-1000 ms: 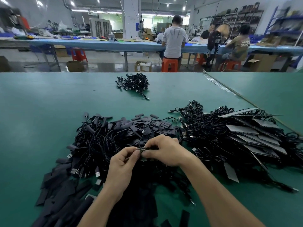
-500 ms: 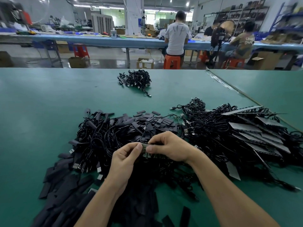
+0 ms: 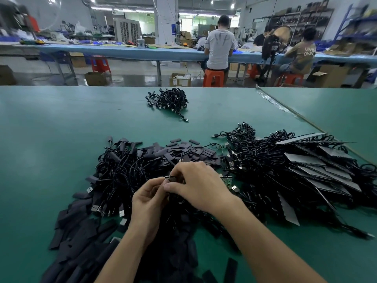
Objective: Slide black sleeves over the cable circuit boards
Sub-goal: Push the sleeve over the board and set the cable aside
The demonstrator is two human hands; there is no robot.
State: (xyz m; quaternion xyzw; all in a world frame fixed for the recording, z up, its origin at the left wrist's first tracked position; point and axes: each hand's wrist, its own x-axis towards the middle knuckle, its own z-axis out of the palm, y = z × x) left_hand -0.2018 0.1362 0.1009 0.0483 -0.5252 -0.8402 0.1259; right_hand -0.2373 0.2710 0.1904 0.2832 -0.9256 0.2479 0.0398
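Circuit board [image 3: 170,178], small and ridged, is pinched between left hand [image 3: 146,201] and right hand [image 3: 195,184], each grip curled closed on it, above the near middle of the smooth green table [image 3: 51,139], over tangled glossy cables [image 3: 255,156] and flat, matte, rectangular sleeves [image 3: 189,152].

A small circuit board [image 3: 170,178] sits edge-up, just above the middle of the cable pile [image 3: 122,174]. Flat black sleeves [image 3: 191,153] lie heaped behind the pile, with more in front of it.
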